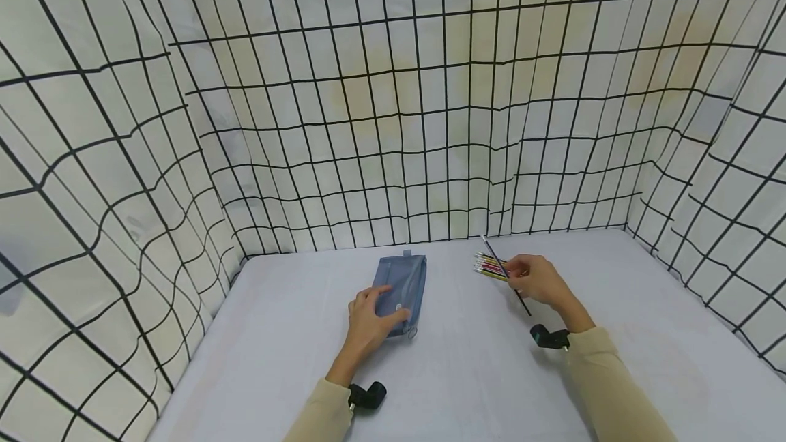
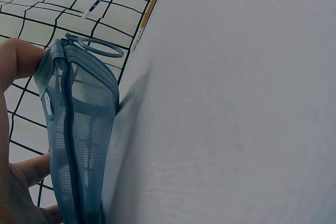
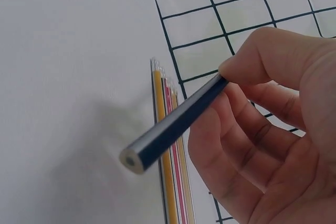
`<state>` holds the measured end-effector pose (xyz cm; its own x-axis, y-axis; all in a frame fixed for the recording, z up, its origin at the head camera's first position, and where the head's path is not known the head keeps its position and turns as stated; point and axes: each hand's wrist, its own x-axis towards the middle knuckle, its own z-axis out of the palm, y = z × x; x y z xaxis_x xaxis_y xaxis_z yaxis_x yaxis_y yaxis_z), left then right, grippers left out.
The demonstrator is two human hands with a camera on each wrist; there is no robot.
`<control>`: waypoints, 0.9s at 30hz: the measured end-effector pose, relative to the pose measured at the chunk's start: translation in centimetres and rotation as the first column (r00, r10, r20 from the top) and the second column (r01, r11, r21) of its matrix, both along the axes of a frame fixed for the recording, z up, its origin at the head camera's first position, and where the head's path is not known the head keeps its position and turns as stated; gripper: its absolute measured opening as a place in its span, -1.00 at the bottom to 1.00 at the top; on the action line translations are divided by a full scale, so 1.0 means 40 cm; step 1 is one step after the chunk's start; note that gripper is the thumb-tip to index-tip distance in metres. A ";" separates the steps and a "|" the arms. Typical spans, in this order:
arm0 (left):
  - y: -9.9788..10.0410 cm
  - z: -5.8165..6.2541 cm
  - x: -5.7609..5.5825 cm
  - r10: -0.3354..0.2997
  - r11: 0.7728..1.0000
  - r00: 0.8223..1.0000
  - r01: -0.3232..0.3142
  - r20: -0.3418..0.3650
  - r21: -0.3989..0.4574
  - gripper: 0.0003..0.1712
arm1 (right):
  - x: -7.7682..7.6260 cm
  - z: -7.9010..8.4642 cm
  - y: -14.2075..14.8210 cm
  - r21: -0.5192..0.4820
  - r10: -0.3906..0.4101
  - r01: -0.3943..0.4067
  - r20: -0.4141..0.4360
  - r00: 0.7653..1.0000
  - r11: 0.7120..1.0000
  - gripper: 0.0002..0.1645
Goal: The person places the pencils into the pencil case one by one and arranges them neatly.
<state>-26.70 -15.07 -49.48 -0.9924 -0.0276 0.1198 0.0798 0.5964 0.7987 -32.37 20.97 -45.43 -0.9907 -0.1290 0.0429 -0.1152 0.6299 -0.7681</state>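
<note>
A blue mesh zip pouch (image 1: 405, 285) lies on the white table, its wrist loop (image 2: 97, 47) showing in the left wrist view. My left hand (image 1: 370, 319) grips it across its lower part, thumb at one side and fingers at the other. The pouch's zip looks shut. My right hand (image 1: 540, 282) pinches a dark blue pencil (image 3: 176, 121) between thumb and fingertips and holds it slanted above the table. The pencil's near end is flat and unsharpened. Beside and partly behind that hand, a bunch of pencils (image 1: 489, 267) in yellow, red and dark colours lies on the table.
A white cloth with black grid lines (image 1: 368, 121) encloses the table at the back and both sides. White tabletop (image 1: 457, 333) separates the pouch from the pencils. A dark wrist camera (image 1: 368, 396) is on the left wrist, another (image 1: 548, 337) on the right.
</note>
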 end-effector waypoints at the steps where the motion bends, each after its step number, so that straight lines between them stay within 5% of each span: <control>1: 0.001 0.001 0.000 0.001 1.000 1.000 -0.001 0.002 0.001 -0.17 | 0.001 0.000 -0.002 -0.012 -0.004 0.004 0.006 1.000 1.000 -0.63; 27: 0.001 0.002 0.001 -0.009 1.000 1.000 0.009 0.000 0.012 -0.18 | 0.008 0.003 -0.071 -0.245 -0.045 0.089 0.178 0.983 0.965 -0.56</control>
<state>-26.66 -15.03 -49.41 -0.9926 -0.0201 0.1196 0.0852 0.5865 0.8055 -32.06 18.11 -45.31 -0.9922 -0.0690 -0.1042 0.0663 0.4158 -0.9070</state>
